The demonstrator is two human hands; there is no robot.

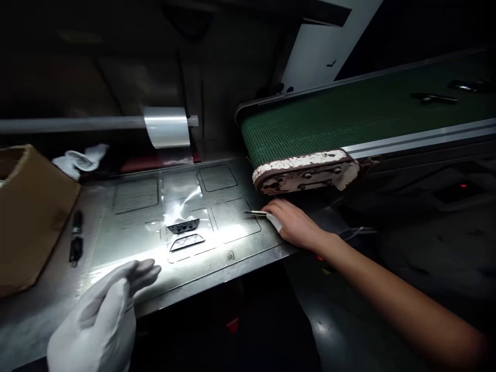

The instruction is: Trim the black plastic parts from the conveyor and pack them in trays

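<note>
My left hand, in a white glove, is held at the near edge of the metal work surface. Its thumb and fingers stretch forward, with nothing between them. Bare, my right hand is closed at the right side of this surface, around a thin pointed tool whose tip points left; a white piece shows under the fingers. Between my hands lie a dark trapezoid-shaped part and, just nearer, a similar part with a pale face. Clear film glints behind them.
A green conveyor belt runs off to the right, carrying dark parts. A film roll hangs on a bar at the back. On the left are a cardboard box, a white cloth and a black marker.
</note>
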